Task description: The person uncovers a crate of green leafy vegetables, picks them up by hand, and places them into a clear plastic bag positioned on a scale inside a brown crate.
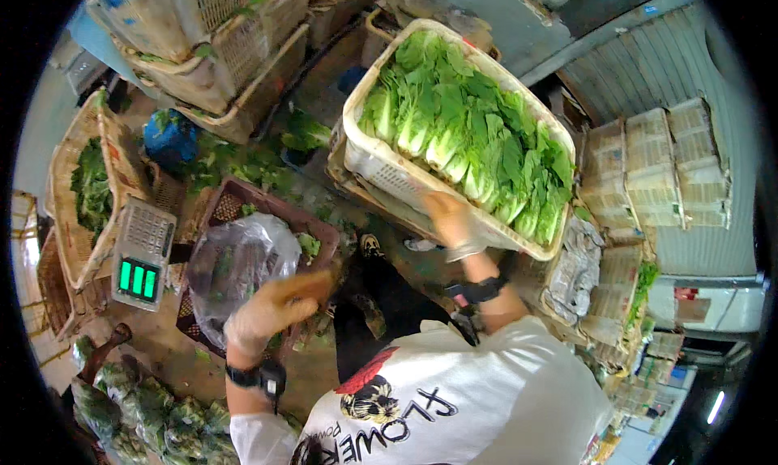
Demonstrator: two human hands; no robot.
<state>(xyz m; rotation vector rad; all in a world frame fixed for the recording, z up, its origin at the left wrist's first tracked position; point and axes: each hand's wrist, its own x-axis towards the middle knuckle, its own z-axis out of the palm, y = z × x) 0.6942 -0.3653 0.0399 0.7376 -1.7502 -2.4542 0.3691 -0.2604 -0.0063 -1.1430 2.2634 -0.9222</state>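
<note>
My left hand (281, 310), blurred and with nothing visible in it, hovers over the edge of a clear plastic bag (243, 264). The bag lines a maroon plastic crate (313, 219) on the floor; dim green shapes show through the film. My right hand (453, 219), also blurred, is before the near wall of a white plastic crate (389, 176); whether it touches the wall is unclear. Leafy greens with pale stems (468, 143) fill this crate in neat rows. Both hands look gloved, with their fingers extended.
A digital scale display (144, 252) with lit green digits stands left, beside a crate of greens (91, 188). Stacked crates (225, 52) rise at upper left. Bagged vegetables (158, 410) lie lower left. Loose leaves (237, 161) and a blue bag (170, 138) are on the floor.
</note>
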